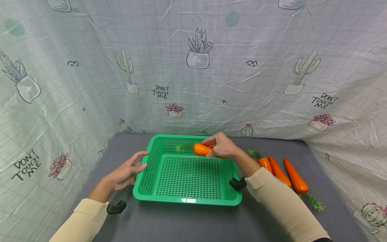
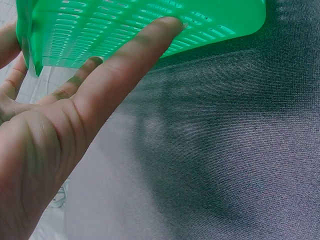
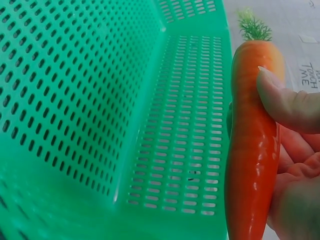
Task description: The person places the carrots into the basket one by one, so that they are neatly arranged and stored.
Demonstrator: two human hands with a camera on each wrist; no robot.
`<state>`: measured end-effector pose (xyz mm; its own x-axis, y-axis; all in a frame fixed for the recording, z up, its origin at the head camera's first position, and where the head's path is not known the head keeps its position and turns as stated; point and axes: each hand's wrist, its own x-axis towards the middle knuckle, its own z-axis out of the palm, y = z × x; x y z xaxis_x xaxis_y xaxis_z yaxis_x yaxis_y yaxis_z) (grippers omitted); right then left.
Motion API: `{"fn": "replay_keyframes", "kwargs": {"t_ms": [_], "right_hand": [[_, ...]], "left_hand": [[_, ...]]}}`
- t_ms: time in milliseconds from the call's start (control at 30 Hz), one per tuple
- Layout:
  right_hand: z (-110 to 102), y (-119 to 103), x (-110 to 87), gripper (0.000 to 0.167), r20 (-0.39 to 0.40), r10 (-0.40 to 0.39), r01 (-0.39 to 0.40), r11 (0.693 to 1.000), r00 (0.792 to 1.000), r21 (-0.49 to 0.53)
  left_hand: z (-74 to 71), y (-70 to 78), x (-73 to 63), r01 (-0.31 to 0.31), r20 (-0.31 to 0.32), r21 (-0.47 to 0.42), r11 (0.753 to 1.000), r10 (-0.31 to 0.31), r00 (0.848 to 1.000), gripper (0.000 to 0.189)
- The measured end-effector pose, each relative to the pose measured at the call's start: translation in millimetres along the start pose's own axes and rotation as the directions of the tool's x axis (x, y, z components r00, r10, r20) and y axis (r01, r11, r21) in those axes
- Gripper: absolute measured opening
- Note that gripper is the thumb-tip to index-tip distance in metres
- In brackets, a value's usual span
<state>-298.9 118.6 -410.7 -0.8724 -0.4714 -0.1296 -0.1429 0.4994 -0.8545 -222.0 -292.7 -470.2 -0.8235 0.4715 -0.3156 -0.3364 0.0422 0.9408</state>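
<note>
My right hand (image 1: 223, 145) pinches an orange carrot (image 1: 202, 149) with a feathery green top, holding it above the back right of a green perforated plastic basket (image 1: 187, 200). In the right wrist view the thumb lies across the carrot (image 3: 254, 130) near its thick end, and its narrow end points down. At the basket's left side, my left hand (image 1: 128, 171) touches the rim with its fingers extended. Through the left wrist view, a long straight finger (image 2: 125, 65) lies against the basket's outer wall (image 2: 210, 25). Nothing lies on the basket's visible floor.
More carrots (image 1: 279, 171) with green tops lie right of the basket, partly hidden by the right forearm. A dark grey tabletop (image 1: 181, 222) supports everything. Pale cloth (image 1: 223, 77) printed with potted plants hangs behind and along both sides.
</note>
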Motion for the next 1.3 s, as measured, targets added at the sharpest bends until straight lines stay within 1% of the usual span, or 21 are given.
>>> {"fn": "replay_keyframes", "kwargs": {"t_ms": [233,667,900,1100,1300], "right_hand": [[6.3,-2.6,5.6,0.057,0.016,-0.039,0.040,0.999,0.999,-0.021],[15.5,-2.3,17.8,0.059,0.010,-0.015,0.015,1.000,1.000,0.004],[19.2,-1.6,23.7,0.060,0.016,-0.024,0.024,1.000,1.000,0.011],[20.6,-1.7,26.4,0.059,0.007,-0.031,0.030,1.000,1.000,0.006],[24.9,-5.1,29.6,0.059,0.023,-0.033,0.033,0.999,0.999,0.005]], "left_hand": [[-0.2,0.0,0.3,0.001,-0.003,-0.002,1.000,-0.001,1.000,0.065],[-0.5,-0.6,0.3,-0.002,-0.005,0.012,1.000,0.002,1.000,0.066],[0.7,1.6,-0.3,0.007,-0.011,0.011,1.000,-0.007,1.000,0.066],[2.3,1.8,0.5,0.008,-0.012,0.024,1.000,-0.008,1.000,0.066],[1.2,1.8,-1.3,0.009,-0.014,0.013,1.000,-0.009,1.000,0.065]]}}
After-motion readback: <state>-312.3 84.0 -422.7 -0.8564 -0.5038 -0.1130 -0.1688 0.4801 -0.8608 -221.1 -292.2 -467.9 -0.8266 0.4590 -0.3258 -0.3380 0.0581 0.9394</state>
